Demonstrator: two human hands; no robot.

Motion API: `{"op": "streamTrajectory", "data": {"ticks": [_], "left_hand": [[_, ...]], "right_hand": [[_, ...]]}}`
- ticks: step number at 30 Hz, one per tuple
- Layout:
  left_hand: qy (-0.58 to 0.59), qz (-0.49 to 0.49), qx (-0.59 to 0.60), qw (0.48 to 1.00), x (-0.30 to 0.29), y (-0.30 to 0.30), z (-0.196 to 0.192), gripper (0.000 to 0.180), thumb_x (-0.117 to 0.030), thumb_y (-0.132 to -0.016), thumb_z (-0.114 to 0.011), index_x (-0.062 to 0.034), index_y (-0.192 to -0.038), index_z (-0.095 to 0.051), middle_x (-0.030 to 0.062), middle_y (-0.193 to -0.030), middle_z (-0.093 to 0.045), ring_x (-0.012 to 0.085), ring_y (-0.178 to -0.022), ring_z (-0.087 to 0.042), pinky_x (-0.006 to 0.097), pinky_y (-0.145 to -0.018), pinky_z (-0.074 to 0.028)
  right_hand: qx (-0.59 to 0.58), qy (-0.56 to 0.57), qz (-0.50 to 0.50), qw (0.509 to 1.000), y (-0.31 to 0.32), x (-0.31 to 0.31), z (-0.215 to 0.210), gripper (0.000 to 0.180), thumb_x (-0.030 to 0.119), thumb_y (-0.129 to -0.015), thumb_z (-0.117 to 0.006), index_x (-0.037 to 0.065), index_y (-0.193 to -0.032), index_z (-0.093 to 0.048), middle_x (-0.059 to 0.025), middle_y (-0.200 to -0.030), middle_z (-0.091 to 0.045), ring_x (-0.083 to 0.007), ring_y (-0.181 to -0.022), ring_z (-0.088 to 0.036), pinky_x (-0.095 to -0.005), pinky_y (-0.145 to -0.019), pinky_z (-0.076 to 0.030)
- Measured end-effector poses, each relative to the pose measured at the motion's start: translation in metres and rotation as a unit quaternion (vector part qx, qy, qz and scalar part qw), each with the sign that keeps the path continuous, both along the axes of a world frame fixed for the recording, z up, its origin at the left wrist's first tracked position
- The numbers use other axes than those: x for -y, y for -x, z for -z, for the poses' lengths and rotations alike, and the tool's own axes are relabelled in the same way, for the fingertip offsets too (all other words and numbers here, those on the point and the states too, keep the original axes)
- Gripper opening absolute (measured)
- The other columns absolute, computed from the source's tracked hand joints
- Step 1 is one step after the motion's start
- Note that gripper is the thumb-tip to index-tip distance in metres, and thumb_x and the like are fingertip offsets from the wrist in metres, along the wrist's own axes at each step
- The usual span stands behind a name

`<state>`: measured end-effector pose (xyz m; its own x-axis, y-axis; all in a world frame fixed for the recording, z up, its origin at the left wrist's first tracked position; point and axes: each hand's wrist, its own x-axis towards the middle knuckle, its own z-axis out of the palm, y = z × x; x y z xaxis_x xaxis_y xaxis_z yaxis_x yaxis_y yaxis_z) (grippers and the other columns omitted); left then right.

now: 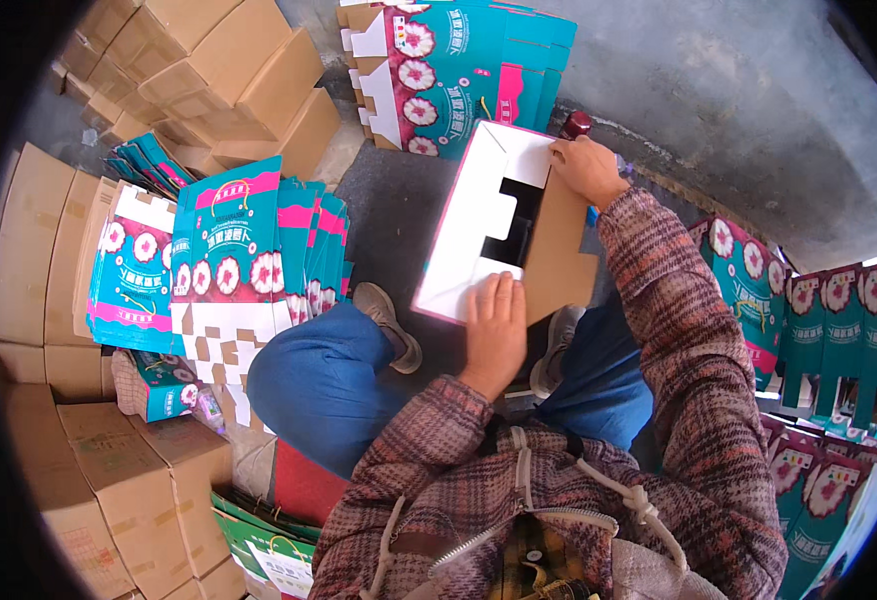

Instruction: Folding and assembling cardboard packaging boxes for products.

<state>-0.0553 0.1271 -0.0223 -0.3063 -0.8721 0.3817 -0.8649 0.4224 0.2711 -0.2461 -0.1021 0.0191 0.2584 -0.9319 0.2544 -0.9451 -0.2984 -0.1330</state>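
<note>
Between my knees stands a part-folded carton (466, 225), its white and brown flaps turned up around a dark opening. My left hand (496, 330) lies on the near end of the white flap, fingers stretched out along it. At the far corner my right hand (589, 170) is closed on the edge of the carton, beside a brown flap (567, 250). The thumb of that hand is partly hidden. A pink strip shows along the carton's left edge; its other outer faces are out of sight.
Flat teal-and-pink cartons (229, 240) lean in a stack at left, with more flat cartons (459, 75) ahead. Brown boxes (219, 70) are piled far left. Teal cartons (824, 320) stand at right, below a grey wall (759, 120). A dark red bottle top (577, 124) shows behind the carton.
</note>
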Motion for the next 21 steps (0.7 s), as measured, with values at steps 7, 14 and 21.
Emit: {"op": "streamTrajectory", "data": {"ticks": [7, 14, 21], "left_hand": [[-0.020, 0.004, -0.013, 1.000, -0.009, -0.064, -0.019, 0.041, -0.001, -0.077, -0.051, 0.0022, -0.118, -0.055, 0.0160, -0.125, -0.053, 0.0328, -0.121, -0.046, 0.048, -0.104, -0.032], [-0.026, 0.008, -0.019, 0.999, -0.012, -0.068, -0.020, 0.031, -0.003, -0.080, -0.056, -0.0008, -0.111, -0.059, 0.0123, -0.120, -0.058, 0.0318, -0.117, -0.049, 0.046, -0.101, -0.034], [-0.137, -0.111, -0.100, 0.979, -0.018, -0.056, -0.004, 0.030, -0.019, -0.087, -0.060, 0.0039, -0.106, -0.056, 0.0190, -0.111, -0.061, 0.0350, -0.109, -0.052, 0.047, -0.092, -0.036]], "right_hand": [[0.014, -0.114, 0.006, 0.993, 0.024, -0.050, -0.011, 0.032, 0.034, -0.087, -0.051, 0.006, -0.089, -0.068, -0.0174, -0.089, -0.067, -0.0371, -0.086, -0.064, -0.0484, -0.078, -0.049], [0.052, -0.182, -0.076, 0.979, 0.054, -0.054, -0.006, 0.039, 0.034, -0.093, -0.043, 0.003, -0.093, -0.067, -0.0207, -0.090, -0.066, -0.0388, -0.086, -0.063, -0.0479, -0.079, -0.048], [0.080, -0.187, -0.079, 0.976, 0.087, -0.046, 0.003, 0.047, 0.042, -0.093, -0.045, 0.002, -0.101, -0.066, -0.0232, -0.101, -0.063, -0.0357, -0.094, -0.061, -0.0425, -0.083, -0.047]]}}
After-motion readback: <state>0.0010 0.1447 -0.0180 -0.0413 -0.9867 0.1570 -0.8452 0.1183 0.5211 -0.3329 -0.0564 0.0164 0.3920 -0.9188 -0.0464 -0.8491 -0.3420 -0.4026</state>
